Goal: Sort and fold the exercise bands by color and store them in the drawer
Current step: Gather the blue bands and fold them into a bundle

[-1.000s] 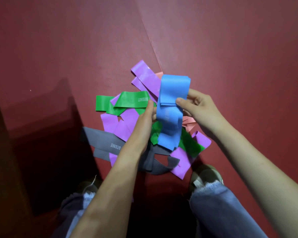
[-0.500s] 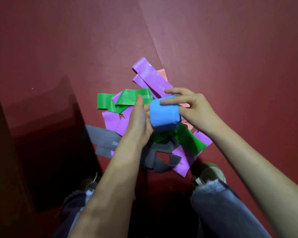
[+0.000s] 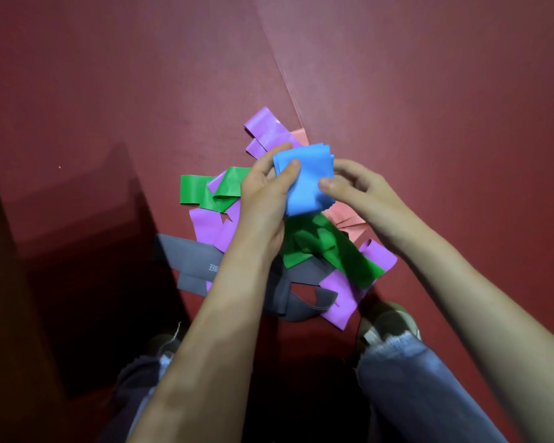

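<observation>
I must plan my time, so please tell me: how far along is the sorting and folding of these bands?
Done: no finished stack shows anywhere. In hand: the blue band, folded small, held between the left hand and the right hand. Left: purple bands, green bands, grey bands and a pink band lie mixed and unfolded on the red floor; storing comes after.

both hands hold a folded blue rubber exercise band [image 3: 306, 187] above a pile on the dark red floor mat [image 3: 109, 91]. the left hand [image 3: 263, 199] pinches its left edge, thumb on top; the right hand [image 3: 362, 193] pinches its right edge. below lie flat purple bands [image 3: 269, 129], green bands [image 3: 343, 254], grey bands [image 3: 186, 257] and a pink band [image 3: 346, 219].
</observation>
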